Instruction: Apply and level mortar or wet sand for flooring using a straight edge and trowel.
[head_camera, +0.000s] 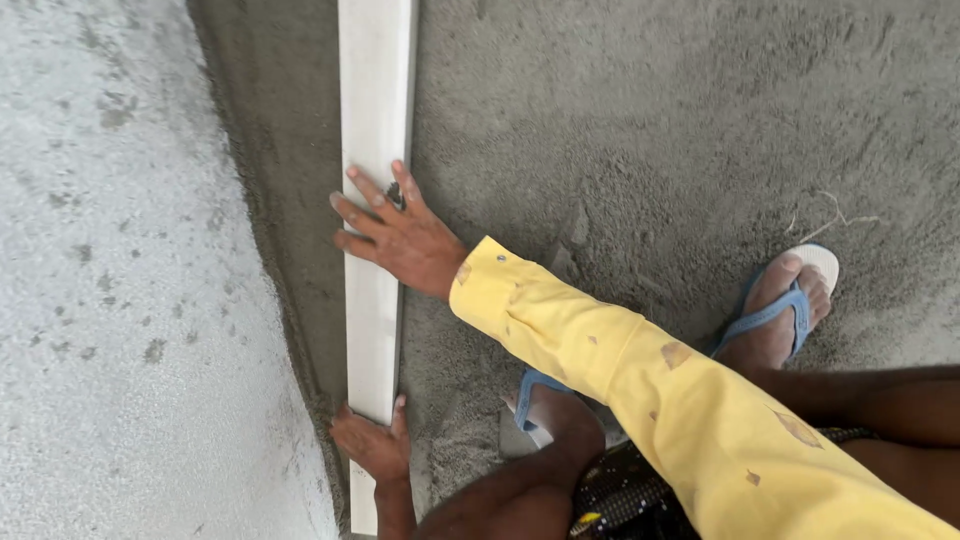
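— Right, where do we stand with the white straightedge (375, 130)?

— We have it lying flat on the wet grey mortar (650, 120), running from twelve o'clock down to six, just beside the pale concrete wall (110, 300) at nine o'clock. Our right hand (400, 235), in the yellow sleeve (640, 390), is pressed on top of it near the middle, fingers spread apart and flat, gripping nothing, only bearing down.

— And the left hand (372, 445)?

— Low at six o'clock, by the board's near end. Its fingers curl against the left edge and the thumb rests on the right edge, so we judge it loosely clamped on the straightedge, though the palm side is hidden from us.

— How much of the bed looks done?

— As far as we can judge, the narrow strip (285, 150) between the board and the wall reads smoother and darker, so that band seems levelled. Everything from one to four o'clock is rough, lumpy and scuffed; that looks left to do.

— Where are our feet?

— Both on the rough mortar in blue-strapped sandals: one (785, 305) at three o'clock, the other (545, 410) near five, partly hidden behind our arm.

— Any tool besides the board?

— None that we can see. A small dark lump of mortar (396, 194) sits between our right fingers.
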